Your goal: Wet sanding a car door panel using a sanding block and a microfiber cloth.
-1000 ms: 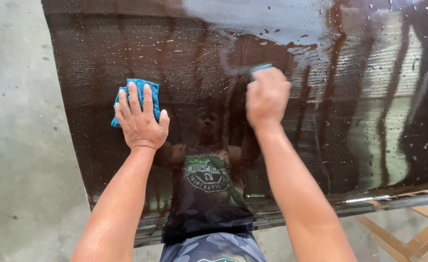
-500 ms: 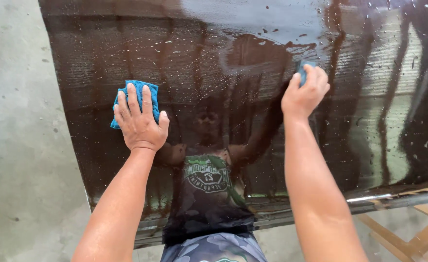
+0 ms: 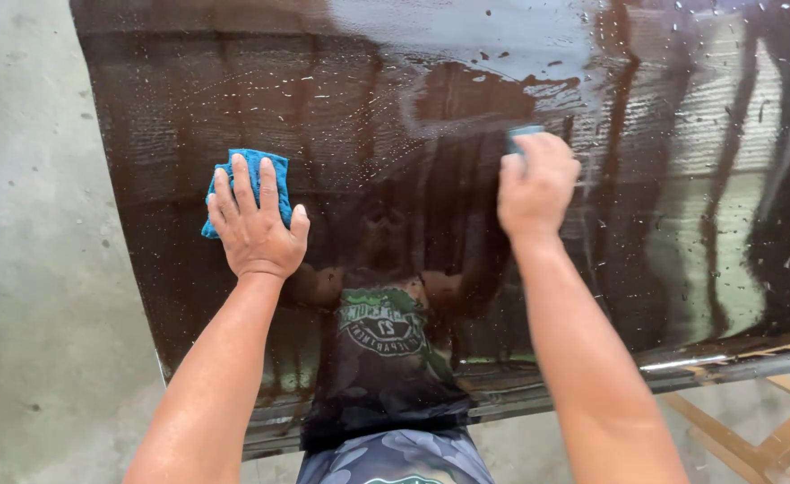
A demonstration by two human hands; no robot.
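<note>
Head camera looks down on a large dark glossy panel (image 3: 682, 224), wet, with droplets and streaks of water across it and a pale watery patch along its upper middle. Left hand (image 3: 256, 224) lies flat on the panel at the left, fingers spread wide, pressing a blue cloth (image 3: 242, 175) beneath the palm; the cloth shows past the fingertips and at the hand's outer edge. Right hand (image 3: 536, 184) sits near the panel's centre, well apart from the left, fingers curled down over a small blue-edged object (image 3: 525, 133) held against the surface; only a corner of it shows above the knuckles, and its kind cannot be told. Both forearms are bare and reach up from the lower edge of the view. Panel surface mirrors the person's torso in a dark sleeveless shirt between the two arms. Panel's near edge runs along the lower part of the view with a light metallic strip at its right end. Wooden frame (image 3: 771, 430) shows beneath that edge at lower right. Concrete floor (image 3: 27, 269) fills the left side, grey and speckled, with a dark object partly cut off at the far left margin
</note>
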